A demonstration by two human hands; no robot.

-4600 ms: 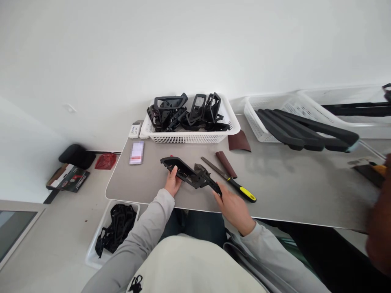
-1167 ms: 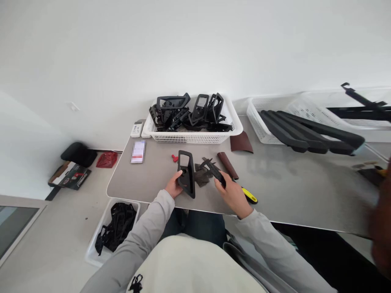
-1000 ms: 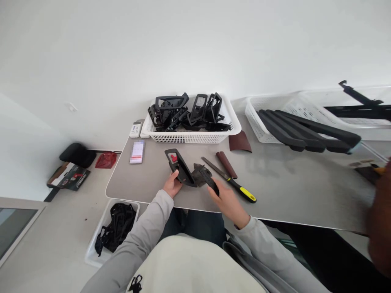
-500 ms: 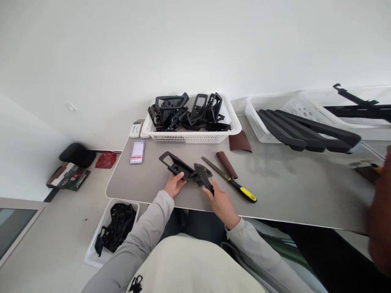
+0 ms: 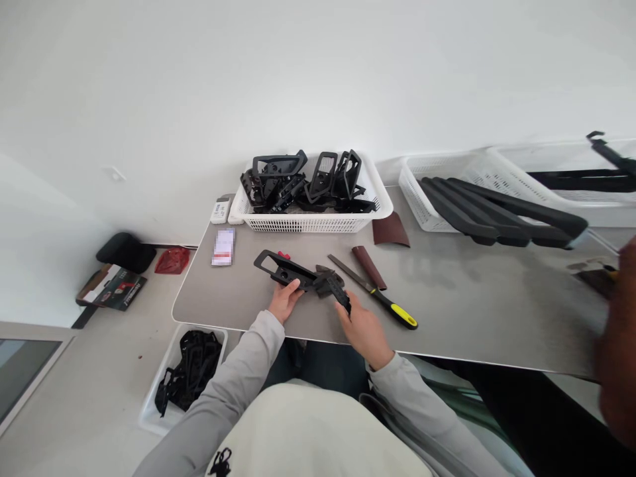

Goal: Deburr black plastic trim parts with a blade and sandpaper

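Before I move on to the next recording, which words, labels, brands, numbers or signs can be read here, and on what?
No text is legible.
Phone screen: pixelated, unreadable.
Small white item: print too small and blurred.
Cardboard box on the floor: lettering too blurred.
Black bar-shaped piece in the right hand: any markings too small to read.

No text can be read for certain. The phone (image 5: 223, 248) at the left of the table (image 5: 472, 298) has a pixelated screen – pale with a reddish band. Just beyond it, the small white box (image 5: 220, 211) bears bluish print, too small to read. On the floor (image 5: 114, 371) at left, the cardboard box (image 5: 119, 289) shows pale lettering and a red picture – the words are illegible.
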